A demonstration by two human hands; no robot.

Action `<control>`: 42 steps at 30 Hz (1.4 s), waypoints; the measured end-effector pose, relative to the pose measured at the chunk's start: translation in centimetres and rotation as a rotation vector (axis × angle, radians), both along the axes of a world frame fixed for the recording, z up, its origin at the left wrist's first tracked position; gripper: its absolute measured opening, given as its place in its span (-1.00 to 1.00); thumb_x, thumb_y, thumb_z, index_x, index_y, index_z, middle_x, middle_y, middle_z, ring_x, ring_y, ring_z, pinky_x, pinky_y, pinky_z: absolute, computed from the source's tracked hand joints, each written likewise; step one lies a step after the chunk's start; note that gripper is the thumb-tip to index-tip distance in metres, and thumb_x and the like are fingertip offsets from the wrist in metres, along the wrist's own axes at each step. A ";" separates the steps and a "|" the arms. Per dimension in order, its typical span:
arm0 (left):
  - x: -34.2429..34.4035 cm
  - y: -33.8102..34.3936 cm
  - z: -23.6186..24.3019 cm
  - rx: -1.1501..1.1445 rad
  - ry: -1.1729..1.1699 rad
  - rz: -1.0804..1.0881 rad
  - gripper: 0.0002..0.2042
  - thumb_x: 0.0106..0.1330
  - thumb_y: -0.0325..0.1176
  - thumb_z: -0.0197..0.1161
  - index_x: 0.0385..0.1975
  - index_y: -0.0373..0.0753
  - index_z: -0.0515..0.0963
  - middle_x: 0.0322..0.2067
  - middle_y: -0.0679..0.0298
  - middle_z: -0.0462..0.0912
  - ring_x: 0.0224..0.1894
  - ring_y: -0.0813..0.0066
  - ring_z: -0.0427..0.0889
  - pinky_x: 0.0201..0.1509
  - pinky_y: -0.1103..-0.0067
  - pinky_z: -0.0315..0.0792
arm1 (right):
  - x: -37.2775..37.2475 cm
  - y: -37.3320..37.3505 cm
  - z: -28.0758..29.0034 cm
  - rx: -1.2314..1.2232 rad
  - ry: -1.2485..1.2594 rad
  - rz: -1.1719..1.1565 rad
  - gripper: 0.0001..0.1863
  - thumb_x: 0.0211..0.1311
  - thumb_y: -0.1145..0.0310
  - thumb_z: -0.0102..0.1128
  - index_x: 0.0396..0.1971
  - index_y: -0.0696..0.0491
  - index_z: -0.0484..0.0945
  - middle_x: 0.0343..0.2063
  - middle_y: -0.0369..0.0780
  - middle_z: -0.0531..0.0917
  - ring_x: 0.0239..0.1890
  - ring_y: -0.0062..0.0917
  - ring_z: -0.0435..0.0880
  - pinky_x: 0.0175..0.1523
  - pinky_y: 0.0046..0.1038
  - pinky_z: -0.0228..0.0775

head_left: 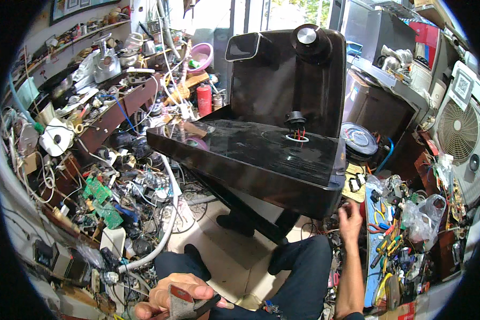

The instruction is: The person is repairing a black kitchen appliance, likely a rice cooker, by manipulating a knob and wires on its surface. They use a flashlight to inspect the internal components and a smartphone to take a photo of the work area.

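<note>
A large dark brown appliance housing [261, 154] with a flat base, an upright back and a round silver-topped knob [306, 36] rests in front of me above my knees. A small socket with red wires [295, 124] sticks up from its base. My left hand [178, 296] is at the bottom edge, shut on a tool with a grey and red handle [185, 301]. My right hand [351, 220] is raised beside the housing's near right corner, fingers spread, holding nothing, next to the bench of tools.
A cluttered bench on the left holds green circuit boards [102, 200], tangled wires and a white hose [165, 229]. On the right lie pliers and screwdrivers [386, 237], plastic bags and a white fan unit [460, 130]. A red canister [204, 100] stands behind.
</note>
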State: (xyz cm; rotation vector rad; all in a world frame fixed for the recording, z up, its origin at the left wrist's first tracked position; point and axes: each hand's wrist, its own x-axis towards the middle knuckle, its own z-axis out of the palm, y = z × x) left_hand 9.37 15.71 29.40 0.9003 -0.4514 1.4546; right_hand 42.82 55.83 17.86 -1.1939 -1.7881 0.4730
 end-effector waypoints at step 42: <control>-6.4 1.0 -4.4 -0.060 0.444 0.656 -0.07 0.44 0.31 -0.14 0.16 -0.73 0.46 0.03 -0.41 0.62 -0.01 -0.24 0.73 0.14 0.15 0.60 | -22.5 1.2 30.5 -0.019 -0.325 0.699 -0.56 0.37 0.26 0.39 0.14 0.19 0.64 -0.14 -0.14 0.78 -0.12 -0.59 0.70 0.01 -0.48 0.57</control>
